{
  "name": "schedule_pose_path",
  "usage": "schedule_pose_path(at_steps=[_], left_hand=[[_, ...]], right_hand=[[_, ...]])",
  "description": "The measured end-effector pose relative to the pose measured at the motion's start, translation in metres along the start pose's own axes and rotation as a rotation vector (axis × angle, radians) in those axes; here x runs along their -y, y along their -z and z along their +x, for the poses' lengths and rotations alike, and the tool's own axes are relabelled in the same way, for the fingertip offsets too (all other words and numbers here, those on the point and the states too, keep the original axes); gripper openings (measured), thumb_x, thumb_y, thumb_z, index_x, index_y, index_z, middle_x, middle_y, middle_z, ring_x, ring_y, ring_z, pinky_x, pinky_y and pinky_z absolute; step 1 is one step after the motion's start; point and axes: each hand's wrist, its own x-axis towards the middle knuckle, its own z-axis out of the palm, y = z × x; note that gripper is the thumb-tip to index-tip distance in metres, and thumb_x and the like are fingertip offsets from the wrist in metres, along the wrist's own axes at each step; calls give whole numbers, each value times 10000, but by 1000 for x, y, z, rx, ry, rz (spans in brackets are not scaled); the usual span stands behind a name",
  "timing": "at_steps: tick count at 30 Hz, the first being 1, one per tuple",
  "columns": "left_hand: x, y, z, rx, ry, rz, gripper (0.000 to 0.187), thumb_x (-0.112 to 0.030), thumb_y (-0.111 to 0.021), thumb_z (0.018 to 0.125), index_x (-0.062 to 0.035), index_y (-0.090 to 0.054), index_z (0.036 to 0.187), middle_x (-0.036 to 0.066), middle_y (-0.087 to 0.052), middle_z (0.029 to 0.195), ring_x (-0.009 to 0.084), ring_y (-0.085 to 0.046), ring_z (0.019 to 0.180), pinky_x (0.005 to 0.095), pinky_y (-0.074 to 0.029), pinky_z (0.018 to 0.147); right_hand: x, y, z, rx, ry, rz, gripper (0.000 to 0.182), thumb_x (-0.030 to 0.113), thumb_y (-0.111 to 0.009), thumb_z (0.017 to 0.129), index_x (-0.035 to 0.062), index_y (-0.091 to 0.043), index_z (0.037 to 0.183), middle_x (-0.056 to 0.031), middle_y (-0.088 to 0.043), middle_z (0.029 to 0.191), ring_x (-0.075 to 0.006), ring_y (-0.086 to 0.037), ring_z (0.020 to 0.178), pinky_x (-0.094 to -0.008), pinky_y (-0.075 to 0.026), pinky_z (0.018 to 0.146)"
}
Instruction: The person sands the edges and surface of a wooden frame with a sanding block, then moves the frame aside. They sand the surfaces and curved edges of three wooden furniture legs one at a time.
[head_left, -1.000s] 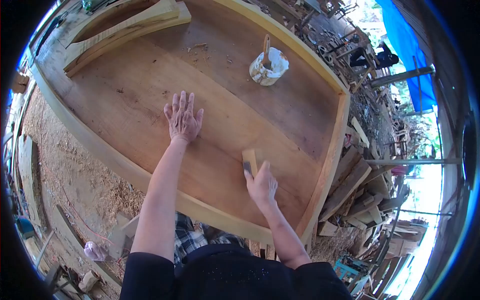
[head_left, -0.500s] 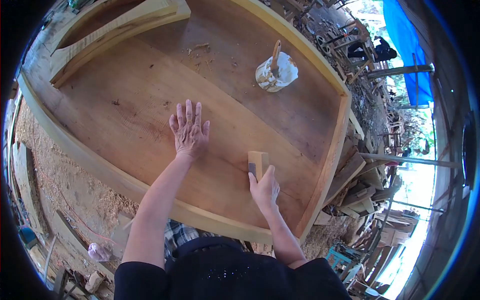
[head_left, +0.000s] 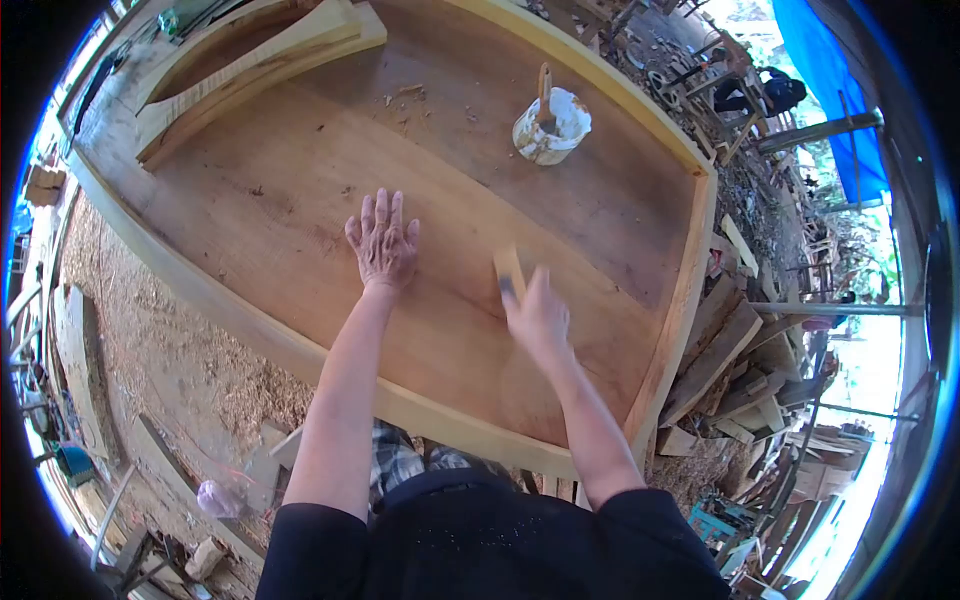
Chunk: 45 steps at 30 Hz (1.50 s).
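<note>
My left hand (head_left: 384, 246) lies flat on the large brown wooden panel (head_left: 430, 350), its fingers stretched out and somewhat apart. In my right hand (head_left: 540, 318) is a small pale wooden block (head_left: 510, 270) with a dark grey patch on its side near the thumb. Motion blurs the block and the hand, and the block's underside is hidden. A raised pale wooden rim (head_left: 240, 327) runs around the panel. Farther back on the panel stands a white pot (head_left: 540, 145) smeared with brown, a wooden-handled brush (head_left: 545, 90) leaning in it.
A curved wooden piece (head_left: 265, 75) lies at the panel's far left. Wood crumbs (head_left: 405, 95) are scattered on the surface. Beyond the right rim, offcuts (head_left: 735, 345) are piled up. Shavings (head_left: 190, 340) cover the ground at left. Another person (head_left: 765, 95) is in the background.
My right hand has moved slightly away from me across the panel, and the block has tilted. My left hand stays flat in place. The camera view has shifted a little.
</note>
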Motion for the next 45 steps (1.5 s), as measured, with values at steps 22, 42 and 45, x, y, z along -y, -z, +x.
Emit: schedule_pose_path(at_steps=[22,42,45], left_hand=[[-10,4,9,49,58,169,570,-395,-480,958,-119,-397,1450,111,-369,1513,304,-303,1404,520,-207,1097],[-7,0,5,32,51,184,555,-399,-487,962,-139,-414,1446,101,-384,1508,294,-316,1398,501,-207,1095],[-7,-2,6,30,41,190,549,-396,-483,966,-134,-416,1444,109,-386,1505,297,-315,1399,493,-209,1097]], right_hand=[[-11,5,-44,37,22,114,347,158,-653,847,33,-424,1074,-225,-650,896,-429,-638,895,-544,-468,806],[-60,24,-58,78,-127,74,379,183,-686,834,27,-425,1061,-235,-655,957,-430,-639,926,-530,-485,779],[-29,16,17,-21,5,89,385,211,-679,839,12,-429,1056,-233,-665,921,-432,-640,917,-528,-484,778]])
